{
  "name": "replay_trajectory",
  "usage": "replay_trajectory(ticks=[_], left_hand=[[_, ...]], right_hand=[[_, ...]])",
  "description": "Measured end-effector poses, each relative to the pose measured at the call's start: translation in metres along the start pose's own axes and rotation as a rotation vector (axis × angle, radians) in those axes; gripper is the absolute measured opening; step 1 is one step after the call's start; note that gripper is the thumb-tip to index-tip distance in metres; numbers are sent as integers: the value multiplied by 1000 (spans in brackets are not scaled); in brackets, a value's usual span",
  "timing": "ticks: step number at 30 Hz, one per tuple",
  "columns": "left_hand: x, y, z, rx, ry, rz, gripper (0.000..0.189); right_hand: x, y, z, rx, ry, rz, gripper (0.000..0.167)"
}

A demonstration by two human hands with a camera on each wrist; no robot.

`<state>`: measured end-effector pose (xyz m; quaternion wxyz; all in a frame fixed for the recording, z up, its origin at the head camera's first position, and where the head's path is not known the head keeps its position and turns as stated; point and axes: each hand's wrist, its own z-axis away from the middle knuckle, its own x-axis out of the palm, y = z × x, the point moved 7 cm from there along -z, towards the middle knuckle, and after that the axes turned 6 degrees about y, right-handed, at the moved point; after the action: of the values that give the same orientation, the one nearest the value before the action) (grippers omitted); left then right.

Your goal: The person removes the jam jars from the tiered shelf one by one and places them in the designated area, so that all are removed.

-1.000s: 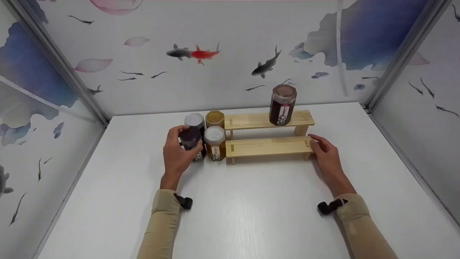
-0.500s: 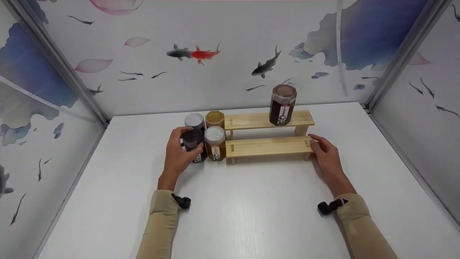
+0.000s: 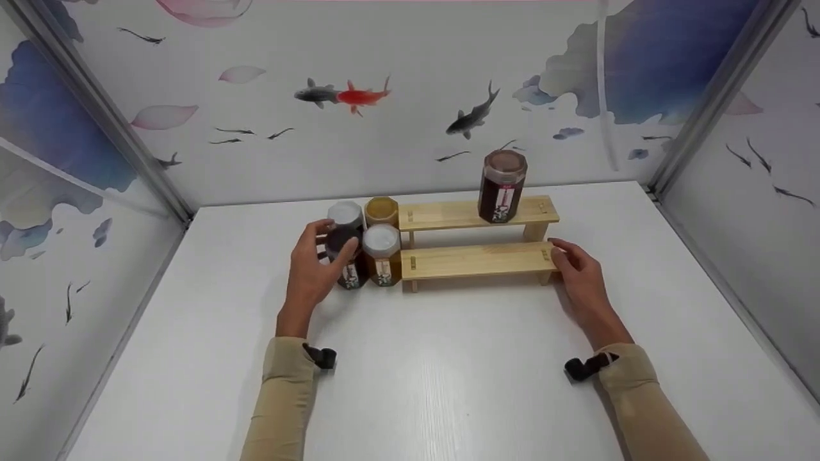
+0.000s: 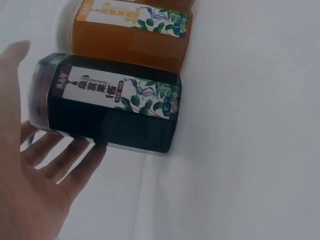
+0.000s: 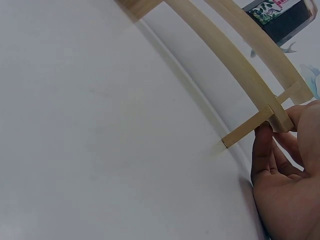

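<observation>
My left hand (image 3: 311,269) is at the front left jar (image 3: 352,275), a dark jam jar standing upright with a dark lid. Its thumb stands off the lid, and its loosely bent fingers lie along the jar's left side, as the left wrist view shows on the jar (image 4: 107,127). At the other end, my right hand (image 3: 582,275) pinches the right end of the lower step of a two-tier wooden rack (image 3: 477,261) between thumb and fingers. In the right wrist view the fingertips meet the rack (image 5: 240,65) beside its leg.
An amber jar with a white lid (image 3: 382,259) stands right of the dark one. Behind are another white-lidded jar (image 3: 346,213) and a yellow-lidded jar (image 3: 382,209). A dark red jar (image 3: 501,189) stands on the upper step. Printed panels (image 3: 410,160) enclose the white table (image 3: 435,358).
The dark jar has come down upright beside the amber one. My left thumb has lifted and the left hand's grip has loosened. The right hand has stayed on the rack.
</observation>
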<state>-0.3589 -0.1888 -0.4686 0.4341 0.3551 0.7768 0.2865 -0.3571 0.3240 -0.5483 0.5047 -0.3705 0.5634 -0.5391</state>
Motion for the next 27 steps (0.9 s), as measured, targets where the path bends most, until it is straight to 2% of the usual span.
replay_trajectory(ticks=[2,6,10,14,18,22,27], left_hand=[[-2,10,-2,23,45,-39,72],[-1,42,-4,137,131,-87,64],[11,77,0,279,145,-83,52],[33,105,1,383,97,-67,44],[62,127,-7,431,27,-45,42],[96,147,-20,423,-42,-23,46],[134,169,-29,380,-134,10,60]], right_hand=[[-1,0,0,1,-1,1,59],[-1,-1,1,0,1,-8,60],[1,-3,3,5,-5,-18,60],[1,-4,4,10,-6,-15,61],[-2,-4,3,11,-4,-5,62],[-2,-3,1,2,-3,-10,62],[1,-2,0,4,0,5,60]])
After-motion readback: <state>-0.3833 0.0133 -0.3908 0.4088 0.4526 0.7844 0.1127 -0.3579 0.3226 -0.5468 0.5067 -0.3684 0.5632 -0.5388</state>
